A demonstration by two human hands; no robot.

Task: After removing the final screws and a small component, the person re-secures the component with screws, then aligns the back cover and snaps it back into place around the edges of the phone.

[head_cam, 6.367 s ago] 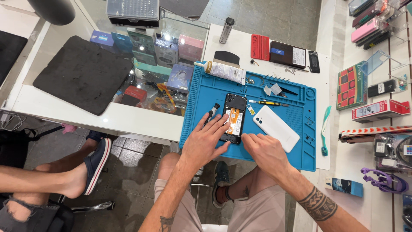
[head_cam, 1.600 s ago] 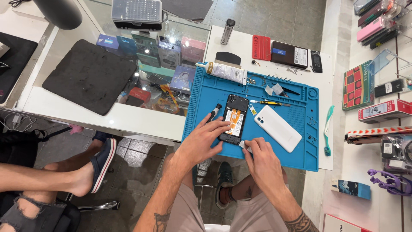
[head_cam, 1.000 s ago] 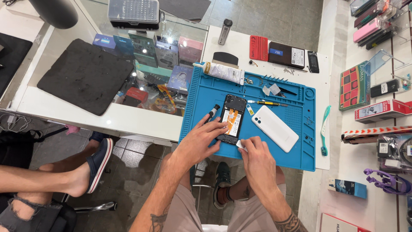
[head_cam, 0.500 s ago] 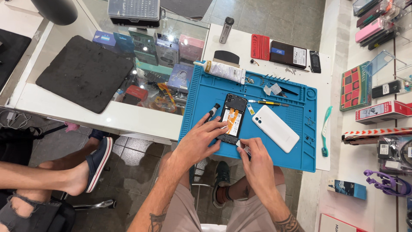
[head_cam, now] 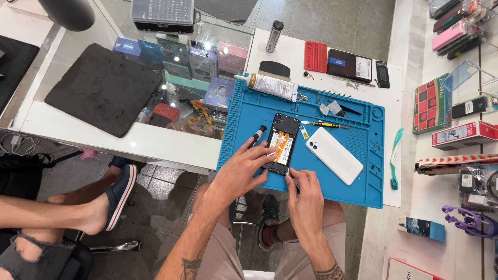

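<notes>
The blue repair mat [head_cam: 358, 192] holds an opened phone [head_cam: 280, 144] with its back off, and right of the phone lie the white back cover [head_cam: 334, 155] and a small screwdriver [head_cam: 324, 124]. The left hand [head_cam: 243, 171] rests flat on the phone's lower left edge, fingers spread. The right hand [head_cam: 305, 193], just below the phone, pinches something too small to make out. The mat lies on a white desk [head_cam: 155, 142] above a grey tiled floor [head_cam: 166, 202].

Left hand [head_cam: 241, 173] flat, fingers spread; right hand [head_cam: 306, 193] pinched, knuckles up.
</notes>
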